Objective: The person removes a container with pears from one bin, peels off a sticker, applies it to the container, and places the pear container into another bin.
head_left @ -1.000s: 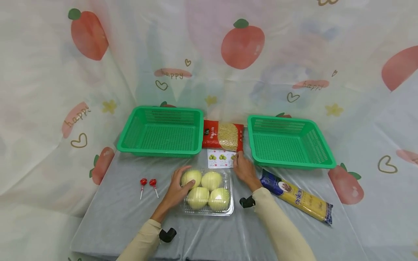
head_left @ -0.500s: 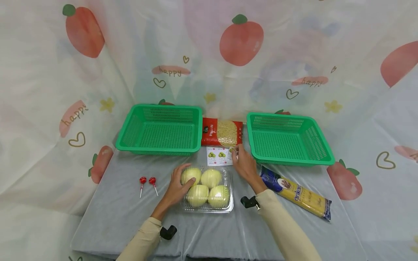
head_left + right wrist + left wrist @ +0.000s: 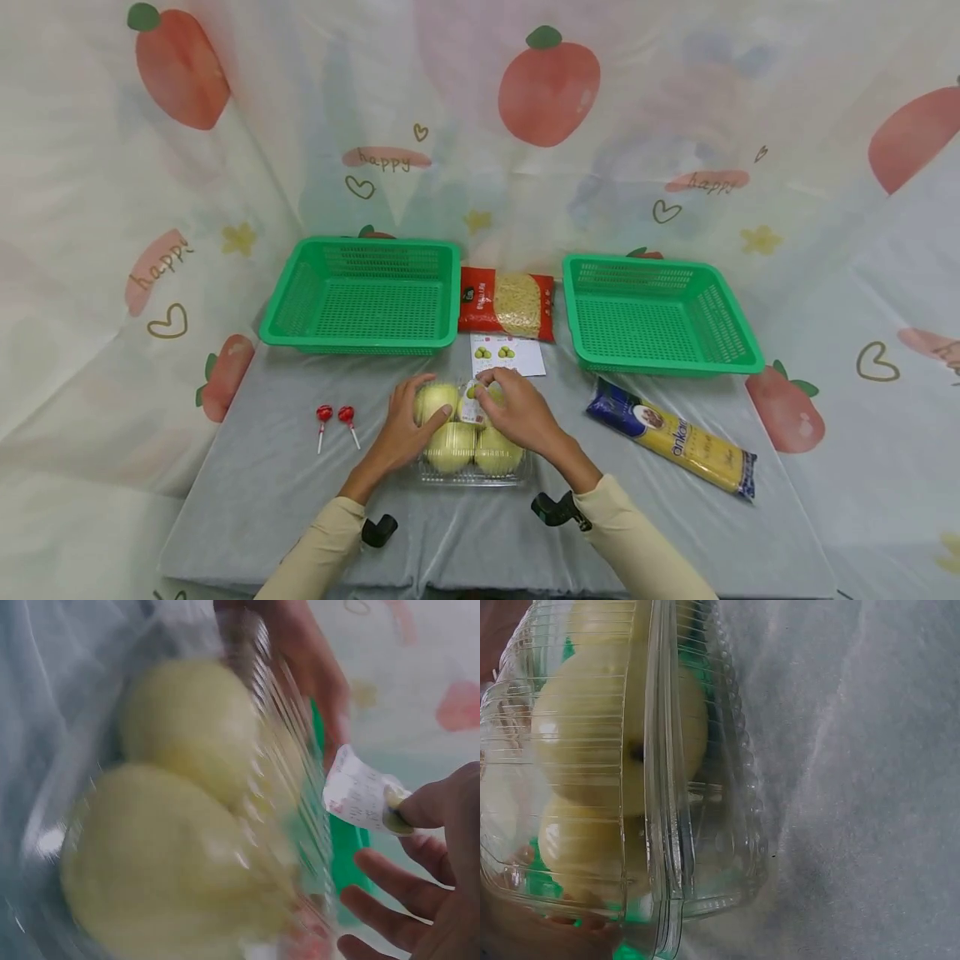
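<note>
A clear plastic clamshell box of several pale yellow-green round fruits sits at the table's front middle. My left hand holds its left side, thumb on the lid and fingers along the far side. Above the lid, my right hand pinches a small white sticker printed with green fruit between thumb and index finger. In the right wrist view, the sticker curls and its free end hangs near the lid; I cannot tell if it touches. The sticker sheet lies behind the box.
Two green baskets stand at the back, left and right. A red bag of pale dry food lies between them. A yellow-and-blue pasta packet lies at right, two red lollipops at left. A patterned curtain hangs behind.
My right hand has peeled a sticker from the sheet and brought it down and left over the box lid. My left hand has stayed on the box.
</note>
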